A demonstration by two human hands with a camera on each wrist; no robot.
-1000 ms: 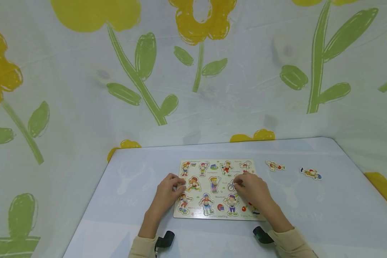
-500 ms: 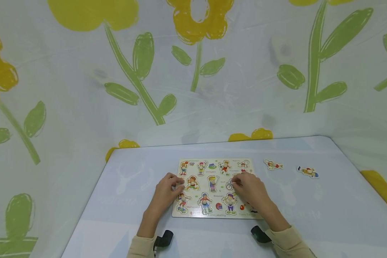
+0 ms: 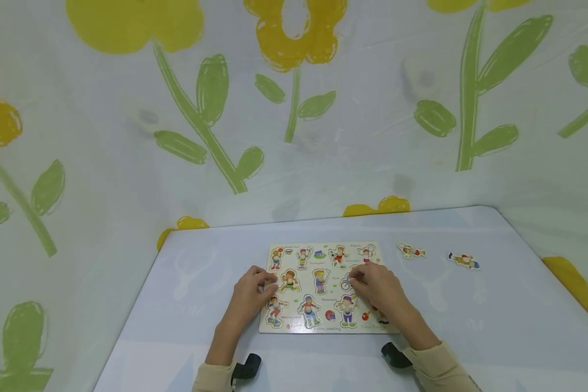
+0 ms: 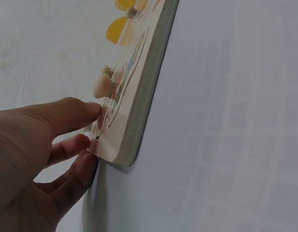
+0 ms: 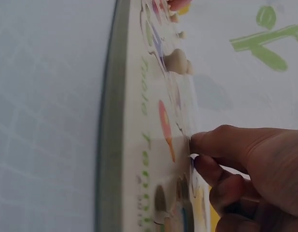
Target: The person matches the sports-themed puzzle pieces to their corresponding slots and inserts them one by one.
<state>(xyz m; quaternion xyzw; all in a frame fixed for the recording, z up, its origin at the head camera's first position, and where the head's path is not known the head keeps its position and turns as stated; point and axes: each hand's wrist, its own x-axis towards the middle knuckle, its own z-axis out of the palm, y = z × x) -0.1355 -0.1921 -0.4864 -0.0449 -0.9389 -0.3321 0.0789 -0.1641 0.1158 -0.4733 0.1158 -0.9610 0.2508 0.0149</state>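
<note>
A wooden knob puzzle board (image 3: 330, 306) with cartoon sports figures lies flat on the table. My left hand (image 3: 249, 291) holds its left edge; in the left wrist view the thumb (image 4: 74, 115) touches the face near a corner, other fingertips against the side. The thumb and index finger of my right hand (image 3: 379, 286) pinch at the bicycle piece (image 3: 345, 283) on the board's right side, mostly covered by the fingers. Wooden knobs (image 5: 177, 61) stand up from the figures. The board's lower right corner is partly hidden behind my right wrist.
Two loose puzzle pieces lie right of the board: a racket player (image 3: 411, 251) and, farther right, a figure with a blue-ended board (image 3: 464, 261). A flower-printed curtain (image 3: 372, 136) hangs behind the white table (image 3: 191, 316). Black wrist cameras (image 3: 247, 367) sit below the hands.
The whole head view has shifted slightly, so the scene sits a little farther left. Both hands keep their places on the board; the loose pieces have not moved on the table.
</note>
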